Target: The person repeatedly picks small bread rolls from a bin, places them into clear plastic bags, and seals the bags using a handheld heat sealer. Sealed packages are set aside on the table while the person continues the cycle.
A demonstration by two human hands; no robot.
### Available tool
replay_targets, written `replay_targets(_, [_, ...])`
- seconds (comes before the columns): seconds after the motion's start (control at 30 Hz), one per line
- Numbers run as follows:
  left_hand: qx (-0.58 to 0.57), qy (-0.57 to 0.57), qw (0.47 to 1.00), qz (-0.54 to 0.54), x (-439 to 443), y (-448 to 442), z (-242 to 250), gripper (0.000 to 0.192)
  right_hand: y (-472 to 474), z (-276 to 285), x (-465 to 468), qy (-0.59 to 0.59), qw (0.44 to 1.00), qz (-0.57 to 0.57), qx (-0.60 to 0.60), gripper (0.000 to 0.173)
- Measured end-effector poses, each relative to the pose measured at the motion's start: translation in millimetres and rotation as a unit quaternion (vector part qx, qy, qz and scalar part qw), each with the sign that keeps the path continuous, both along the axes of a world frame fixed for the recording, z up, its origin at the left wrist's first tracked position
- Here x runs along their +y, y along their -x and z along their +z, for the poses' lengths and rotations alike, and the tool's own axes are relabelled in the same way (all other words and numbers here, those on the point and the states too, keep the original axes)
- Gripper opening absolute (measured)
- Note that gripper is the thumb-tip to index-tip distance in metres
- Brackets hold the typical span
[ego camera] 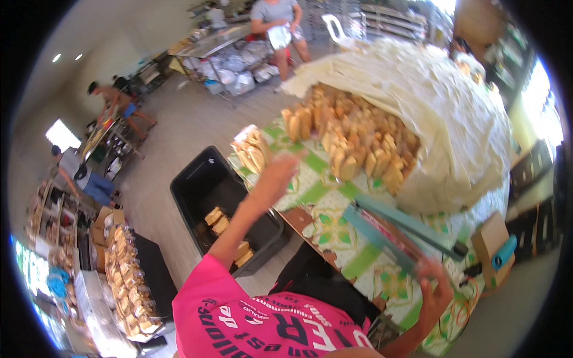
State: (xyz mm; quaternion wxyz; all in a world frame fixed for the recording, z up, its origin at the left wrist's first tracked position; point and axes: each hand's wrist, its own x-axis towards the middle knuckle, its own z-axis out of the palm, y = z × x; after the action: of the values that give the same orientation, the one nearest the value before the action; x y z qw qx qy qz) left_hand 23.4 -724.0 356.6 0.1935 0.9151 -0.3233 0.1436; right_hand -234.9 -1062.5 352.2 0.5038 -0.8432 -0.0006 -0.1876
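My left hand (283, 170) is blurred above the table's left edge, beside a bag of sliced bread (250, 150); whether it touches the bag is unclear. At the near end of a teal impulse heat sealer (389, 237) is my right hand (433, 284), its fingers blurred. The sealer's arm is raised from its base. Beyond it, a large heap of bread pieces (358, 129) stands partly under a cream cloth (456, 121). Below my left arm, a black plastic crate (190, 183) holds several packs of bread (218, 220).
A green-and-white patterned tablecloth (333, 226) covers the table. On the right are a cardboard box (490, 246), a blue tape dispenser (504, 251) and orange cords (468, 308). Bagged bread (127, 286) lines the lower left. Other people stand farther off, one holding something white (279, 36).
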Motion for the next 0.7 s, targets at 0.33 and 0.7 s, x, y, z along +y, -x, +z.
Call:
replay_targets(0.33, [0.119, 0.245, 0.961, -0.047, -66, 58, -41, 0.056, -11, -34, 18, 0.057, 0.989, -0.123, 0.058, 0.066])
replay_targets(0.7, [0.256, 0.308, 0.896, -0.193, -161, 129, -66, 0.035, -19, -49, 55, 0.174, 0.98, -0.082, 0.056, 0.08])
